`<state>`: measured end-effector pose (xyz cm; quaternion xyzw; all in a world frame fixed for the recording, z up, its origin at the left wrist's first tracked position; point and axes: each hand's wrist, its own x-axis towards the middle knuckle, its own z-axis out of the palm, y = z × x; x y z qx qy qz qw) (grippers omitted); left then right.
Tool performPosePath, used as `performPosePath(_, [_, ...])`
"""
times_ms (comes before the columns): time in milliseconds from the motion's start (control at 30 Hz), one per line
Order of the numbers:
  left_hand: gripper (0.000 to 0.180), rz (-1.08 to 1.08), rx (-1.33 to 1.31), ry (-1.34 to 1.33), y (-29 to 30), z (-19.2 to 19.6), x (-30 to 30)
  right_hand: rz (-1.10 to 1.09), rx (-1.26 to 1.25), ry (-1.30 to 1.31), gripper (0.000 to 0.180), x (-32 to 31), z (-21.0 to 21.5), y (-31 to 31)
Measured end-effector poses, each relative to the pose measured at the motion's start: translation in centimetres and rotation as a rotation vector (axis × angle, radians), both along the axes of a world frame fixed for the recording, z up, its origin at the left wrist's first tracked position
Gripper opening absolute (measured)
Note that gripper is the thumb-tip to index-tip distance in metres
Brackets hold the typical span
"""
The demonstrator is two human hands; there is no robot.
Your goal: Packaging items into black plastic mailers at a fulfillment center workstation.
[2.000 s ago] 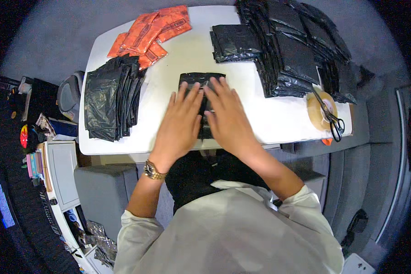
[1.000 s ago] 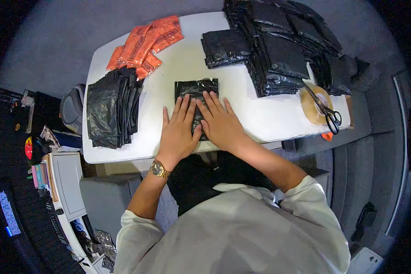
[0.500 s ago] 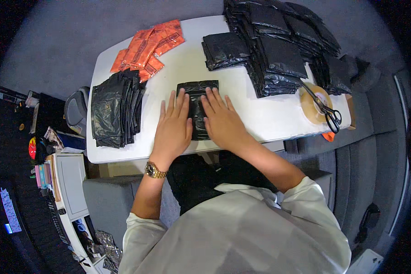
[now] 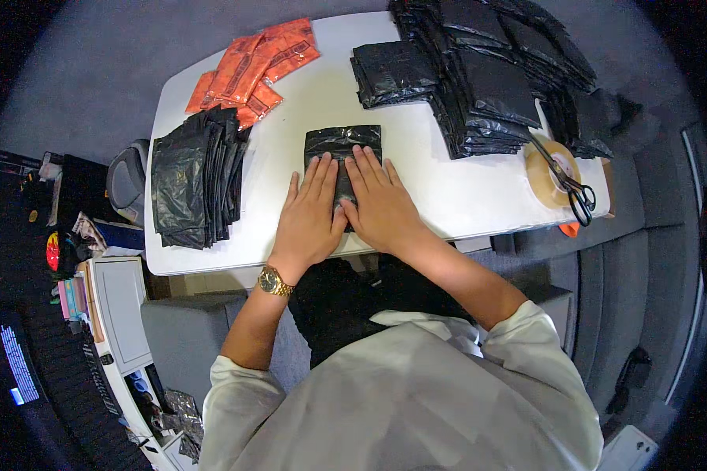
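Both hands cover the lower half of the black pouch.

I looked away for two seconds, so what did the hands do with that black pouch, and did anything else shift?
Both hands, left hand and right hand, slid back toward the person along the black pouch, uncovering its far half; they still press flat on its near end. The pouch, the black bag stacks, the orange packets, the tape roll and the scissors stayed put.

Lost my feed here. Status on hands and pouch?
Left hand and right hand flat, pressing the black pouch on the white table. Pouch stacks and scissors lie clear.
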<state>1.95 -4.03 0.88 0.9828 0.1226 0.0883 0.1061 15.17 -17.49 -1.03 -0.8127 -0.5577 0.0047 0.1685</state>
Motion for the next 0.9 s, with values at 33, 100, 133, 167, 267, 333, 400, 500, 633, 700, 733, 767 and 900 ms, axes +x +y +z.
performPosePath(33, [0.074, 0.022, -0.007, 0.015, -0.1, 0.1, 0.1, -0.001, -0.006, -0.001, 0.073, 0.1, 0.1, -0.1])
performPosePath(100, [0.075, 0.071, -0.011, 0.034, -0.4, 0.2, -0.1, 0.004, -0.005, -0.001, 0.074, 0.3, -0.1, -0.6])
performPosePath(133, [0.076, 0.123, -0.014, 0.053, -0.5, 0.3, -0.1, 0.014, -0.002, 0.000, 0.076, 0.6, -0.2, -0.7])
performPosePath(167, [0.076, 0.126, -0.006, 0.043, -0.5, 0.0, -0.2, 0.016, 0.007, -0.009, 0.076, 0.9, -0.2, -0.9])
performPosePath(267, [0.075, 0.196, 0.092, -0.066, -0.7, 0.4, -0.4, 0.065, 0.096, 0.010, 0.072, 1.3, 0.4, -1.8])
performPosePath(333, [0.061, 0.422, -0.105, -0.102, -1.3, 1.7, -0.4, 0.024, 0.170, 0.089, 0.063, 1.0, 1.4, -3.0])
performPosePath(400, [0.042, 0.496, -0.104, -0.119, -1.5, 2.5, -0.4, 0.014, 0.173, 0.202, 0.057, 0.6, 3.4, -3.3])
performPosePath(500, [0.037, 0.538, -0.235, -0.207, -0.9, 1.9, -0.7, 0.003, 0.225, 0.297, 0.050, 0.1, 3.2, -3.6])
performPosePath(633, [0.033, 0.498, -0.705, -0.301, 0.9, 1.9, -0.7, 0.021, 0.287, 0.452, 0.045, 0.1, 2.7, -3.4])
performPosePath(700, [0.036, 0.465, -1.039, -0.437, 1.7, 2.5, -1.0, 0.069, 0.300, 0.565, 0.045, 0.2, 3.1, -3.5])
performPosePath(733, [0.036, 0.418, -1.036, -0.522, 2.8, 2.4, -1.3, 0.127, 0.309, 0.676, 0.044, 0.2, 3.4, -3.4])
performPosePath(767, [0.039, 0.365, -0.886, -0.578, 3.2, 3.8, -1.1, 0.154, 0.337, 0.663, 0.042, 0.5, 3.2, -3.4])
performPosePath(900, [0.044, 0.341, -0.653, -0.508, 2.5, 12.1, -0.3, 0.077, 0.462, 0.673, 0.038, 2.8, 5.3, -4.4])
